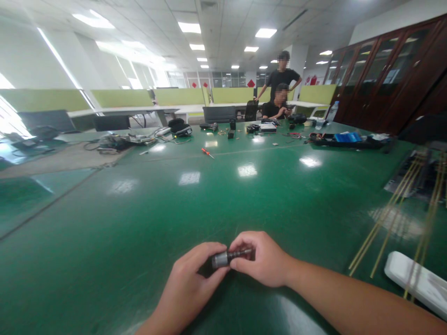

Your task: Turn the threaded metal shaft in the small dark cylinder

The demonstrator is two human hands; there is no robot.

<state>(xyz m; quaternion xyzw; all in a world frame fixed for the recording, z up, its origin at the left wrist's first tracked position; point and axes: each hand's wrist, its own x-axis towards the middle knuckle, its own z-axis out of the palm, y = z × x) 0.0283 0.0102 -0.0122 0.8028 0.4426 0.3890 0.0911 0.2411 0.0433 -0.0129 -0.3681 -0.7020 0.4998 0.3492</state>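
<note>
Near the front edge of the green table, a small cylindrical part, grey with a dark, thin shaft, lies sideways between my hands. My left hand grips its thick grey end between thumb and fingers. The thumb and fingers of my right hand are closed around the thin shaft end, which points right. My right fingers partly hide the tip of the shaft.
An orange screwdriver lies farther back. Thin yellowish rods and a white case are at the right. Cables, tools and a black tray line the far side, where two people are.
</note>
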